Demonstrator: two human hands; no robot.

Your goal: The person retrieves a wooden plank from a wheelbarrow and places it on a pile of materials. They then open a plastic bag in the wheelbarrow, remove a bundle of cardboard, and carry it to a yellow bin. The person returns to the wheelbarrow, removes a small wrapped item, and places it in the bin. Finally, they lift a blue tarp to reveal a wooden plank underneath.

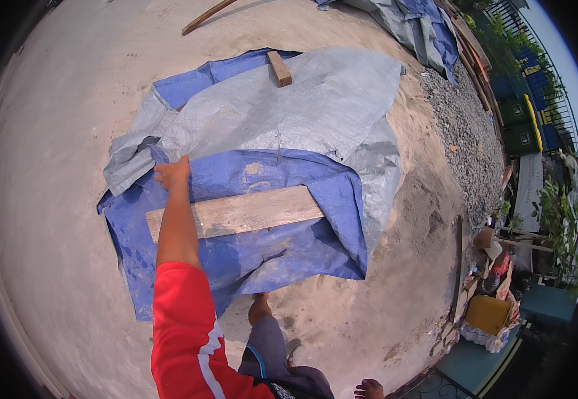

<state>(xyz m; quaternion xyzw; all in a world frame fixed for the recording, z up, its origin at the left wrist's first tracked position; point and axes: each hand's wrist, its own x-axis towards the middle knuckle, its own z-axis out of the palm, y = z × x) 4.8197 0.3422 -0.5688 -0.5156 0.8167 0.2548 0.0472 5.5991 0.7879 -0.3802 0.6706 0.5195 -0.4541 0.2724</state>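
Observation:
A large tarp (289,106), silver-grey on one face and blue on the other, lies crumpled on the ground ahead of me. Its near part is folded back, showing the blue side. My left hand (173,174) reaches out to the tarp's left part, its fingers closed on the edge where grey meets blue. Beneath that forearm a long wooden plank (255,211) rests across the blue fold. A short wooden block (279,69) sits on the far grey part. My right hand (369,389) hangs low at the bottom edge, partly cut off, fingers apart, holding nothing visible.
Sandy concrete ground (62,199) surrounds the tarp. A wooden stick (207,17) lies beyond it, and a second tarp (408,26) is bunched at the far right. Gravel (465,120), green bins (520,126) and a yellow-topped seat (488,315) among clutter line the right side.

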